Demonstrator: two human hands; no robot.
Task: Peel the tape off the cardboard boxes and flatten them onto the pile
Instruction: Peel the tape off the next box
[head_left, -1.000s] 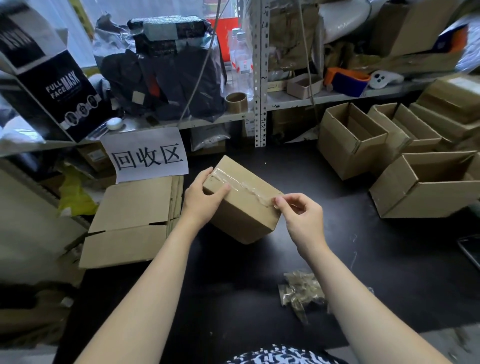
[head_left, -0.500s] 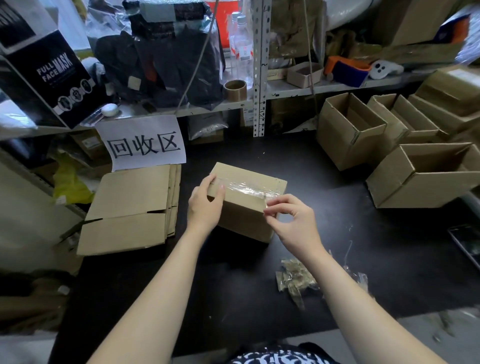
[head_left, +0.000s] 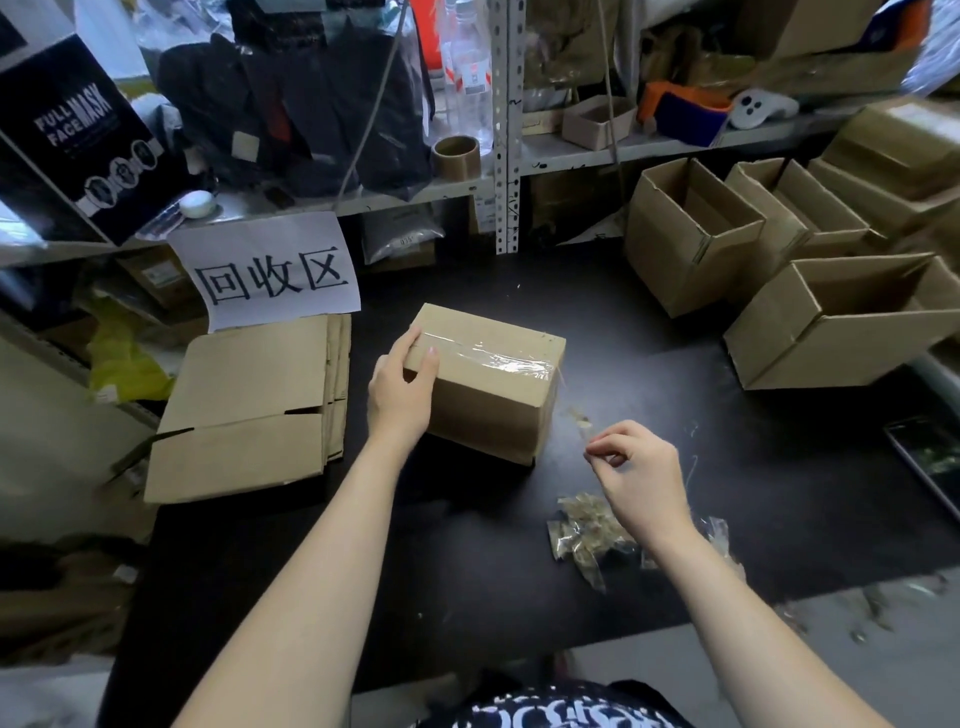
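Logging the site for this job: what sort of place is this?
Probably a packing or stockroom workbench: open cardboard boxes at the right, a pile of flattened boxes below a paper sign, metal shelving crammed with goods.

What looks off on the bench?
Loose wads of peeled tape litter the black table by the right hand. That hand seems to pinch only a thin sliver; the wide tape is still stuck across the box that the left hand holds. Nothing looks damaged.
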